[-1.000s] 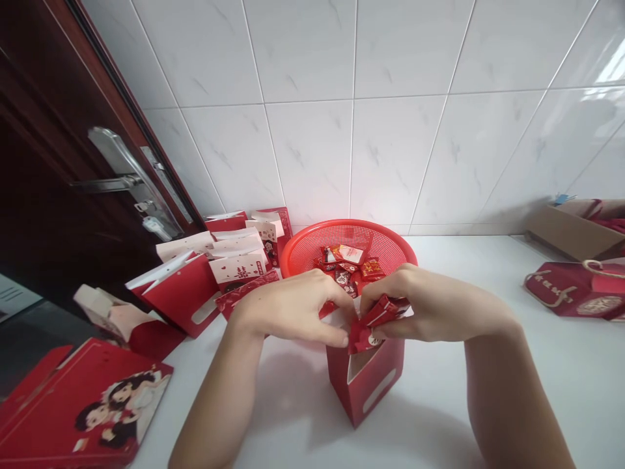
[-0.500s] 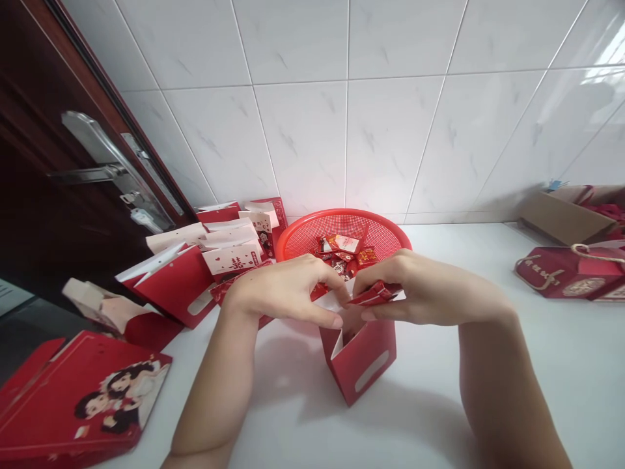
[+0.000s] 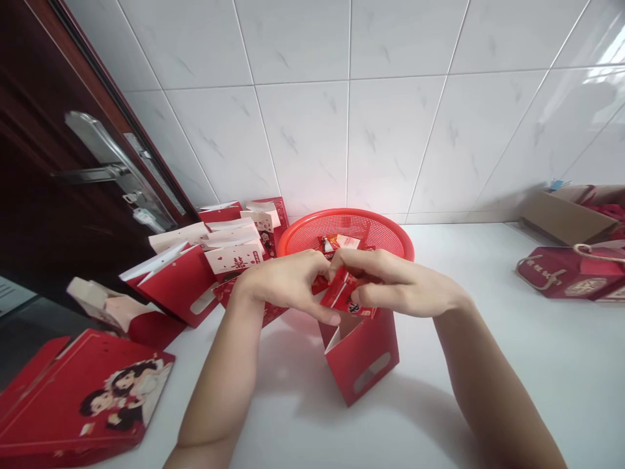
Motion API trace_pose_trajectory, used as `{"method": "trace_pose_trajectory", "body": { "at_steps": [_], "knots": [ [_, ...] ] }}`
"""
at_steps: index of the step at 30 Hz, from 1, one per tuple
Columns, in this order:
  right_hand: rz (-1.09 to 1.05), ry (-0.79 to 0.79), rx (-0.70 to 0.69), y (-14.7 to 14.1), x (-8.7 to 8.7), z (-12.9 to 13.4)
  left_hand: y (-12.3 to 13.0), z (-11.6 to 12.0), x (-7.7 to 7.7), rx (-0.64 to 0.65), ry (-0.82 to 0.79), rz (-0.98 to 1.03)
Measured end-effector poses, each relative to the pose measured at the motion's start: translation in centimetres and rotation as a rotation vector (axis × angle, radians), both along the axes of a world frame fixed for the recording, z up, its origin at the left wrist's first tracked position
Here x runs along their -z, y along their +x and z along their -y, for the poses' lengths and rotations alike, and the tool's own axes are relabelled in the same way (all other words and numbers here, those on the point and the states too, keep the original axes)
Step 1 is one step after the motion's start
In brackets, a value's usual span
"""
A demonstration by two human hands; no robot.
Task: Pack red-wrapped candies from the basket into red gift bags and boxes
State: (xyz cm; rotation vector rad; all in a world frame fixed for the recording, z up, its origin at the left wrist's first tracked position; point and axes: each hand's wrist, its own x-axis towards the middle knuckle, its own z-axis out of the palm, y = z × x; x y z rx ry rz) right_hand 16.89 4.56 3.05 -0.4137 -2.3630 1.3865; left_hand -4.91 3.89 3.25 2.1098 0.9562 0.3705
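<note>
Head cam view, looking fwd & down: two bare hands meet over a red paper box [image 3: 364, 361] standing upright & open-topped on a white tabletop [image 3: 512, 345]. R hand [image 3: 405, 283] has its thumb & fingers clamped on a shiny red packet [image 3: 347, 293] w/ white stripe & dark print. Packet sits just over the far part of the box mouth, btwn both hands; its long axis is hard to tell, partly covered by R fingers, but the stripe slants from far R to near L. Mouth of the box lies directly below & slightly nearer the wearer than the gripping fingers, its long axis running diagonally, near L to far R. R hand is the nearer to the packet, as it holds it; L hand [image 3: 288, 283] is nearer the box's L edge, thumb tip by the rim, thumb & forefinger apart. Can't tell if L fingers grip the rim, as the far side is hidden. Just behind: red mesh basket [image 3: 385, 238] w/ wrapped packets [image 3: 346, 241]. To L, several red & white paper boxes [image 3: 180, 283], plus a large red box [image 3: 58, 397] w/ cartoon couple. Far R, a cardboard box [image 3: 561, 218] & a rope-handled red box [image 3: 566, 273]. Bkgd: tiled wall [image 3: 303, 143], dark door [image 3: 29, 176].
</note>
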Motion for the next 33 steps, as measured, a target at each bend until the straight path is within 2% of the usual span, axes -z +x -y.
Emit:
{"method": "trace_pose_trajectory", "body": {
  "at_steps": [5, 8, 13, 17, 21, 28, 33],
  "knots": [
    [-0.027, 0.157, -0.111, 0.4, 0.1, -0.5, 0.0, -0.2, -0.3, 0.109, -0.039, -0.046],
    [-0.104, 0.148, -0.087, 0.4, 0.1, -0.5, -0.2, -0.4, -0.3, 0.156, -0.027, -0.025],
    [-0.226, 0.149, -0.015, 0.5, 0.0, -0.4, -0.3, -0.4, -0.2, 0.142, -0.030, -0.024],
    [-0.080, 0.158, -0.001, 1.0, -0.2, -0.2, -0.2, 0.0, -0.4, 0.128, -0.087, 0.003],
    [0.125, 0.256, 0.007, 1.4, -0.4, 0.2, -0.1, 0.0, -0.7, 0.101, -0.065, -0.068],
    [0.294, 0.288, -0.065, 1.9, -1.3, 0.7, -0.2, -0.5, -0.8, 0.102, -0.056, -0.152],
    [0.377, 0.356, -0.042, 1.8, -1.3, 1.2, 0.0, -0.7, -0.8, 0.130, -0.055, -0.144]
  ]
}}
